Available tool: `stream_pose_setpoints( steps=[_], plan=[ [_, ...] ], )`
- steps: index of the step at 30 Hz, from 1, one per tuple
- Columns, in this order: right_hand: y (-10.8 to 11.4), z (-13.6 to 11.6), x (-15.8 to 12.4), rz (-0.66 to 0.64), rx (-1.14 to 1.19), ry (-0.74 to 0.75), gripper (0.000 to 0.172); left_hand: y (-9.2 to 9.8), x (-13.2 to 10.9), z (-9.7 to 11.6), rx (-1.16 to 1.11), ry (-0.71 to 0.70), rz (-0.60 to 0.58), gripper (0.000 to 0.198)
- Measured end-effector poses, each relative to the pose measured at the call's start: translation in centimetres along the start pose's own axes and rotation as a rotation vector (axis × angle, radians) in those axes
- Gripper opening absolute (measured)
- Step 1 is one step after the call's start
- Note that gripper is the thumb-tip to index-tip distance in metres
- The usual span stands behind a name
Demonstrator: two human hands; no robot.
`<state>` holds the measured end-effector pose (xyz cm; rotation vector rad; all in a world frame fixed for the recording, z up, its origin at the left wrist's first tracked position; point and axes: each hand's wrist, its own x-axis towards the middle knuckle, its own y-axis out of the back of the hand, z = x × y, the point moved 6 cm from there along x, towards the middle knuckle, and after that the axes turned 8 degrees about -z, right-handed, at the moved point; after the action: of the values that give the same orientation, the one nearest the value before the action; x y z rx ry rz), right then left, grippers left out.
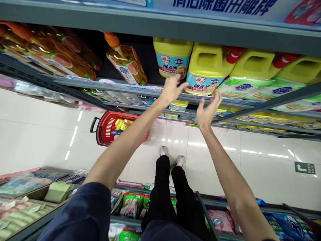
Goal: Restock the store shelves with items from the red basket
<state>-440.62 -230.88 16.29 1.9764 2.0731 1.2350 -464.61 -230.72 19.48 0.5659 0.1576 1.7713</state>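
Yellow jug (207,68), left hand (172,90), right hand (207,110), open, empty

A squat yellow plastic jug (207,65) carries a pale blue label (204,86) with red lettering. A tall clear plastic oil bottle (126,65) glows amber beneath its orange cap (111,39). A red plastic shopping basket (100,130) shows a panel of white stripes. The long sleeve (77,214) is dark navy, the trousers (163,187) black, and the glossy floor tiles (45,140) white.
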Motion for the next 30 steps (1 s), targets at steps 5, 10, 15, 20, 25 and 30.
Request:
stream_pose_setpoints(
  steps=[5, 10, 15, 20, 25, 30],
  plan=[
    [2.2, 0.2, -1.9, -0.114, 0.03, 0.03, 0.032, 10.0, -4.9, -0.1, 0.201, 0.062, 0.071, 0.044],
    [0.8, 0.3, -0.9, -0.267, -0.015, -0.005, 0.031, 11.9, -6.9, -1.8, 0.325, 0.062, 0.1, 0.035],
    [-3.3, -2.2, -0.2, -0.466, -0.065, 0.019, 0.035, 10.5, -6.3, -3.3, 0.342, 0.036, 0.051, 0.035],
    [-5.7, -3.9, -0.1, -0.462, -0.121, -0.042, 0.038, 9.6, -5.4, -3.7, 0.327, 0.025, 0.042, 0.043],
    [-4.2, -2.3, -0.4, -0.345, -0.023, -0.109, 0.034, 8.7, -4.2, -4.1, 0.428, 0.042, -0.047, 0.053],
    [-6.7, -4.2, 1.3, -0.457, -0.056, -0.024, 0.031, 12.1, -4.0, -5.2, 0.446, 0.083, -0.065, 0.04]
  ],
)
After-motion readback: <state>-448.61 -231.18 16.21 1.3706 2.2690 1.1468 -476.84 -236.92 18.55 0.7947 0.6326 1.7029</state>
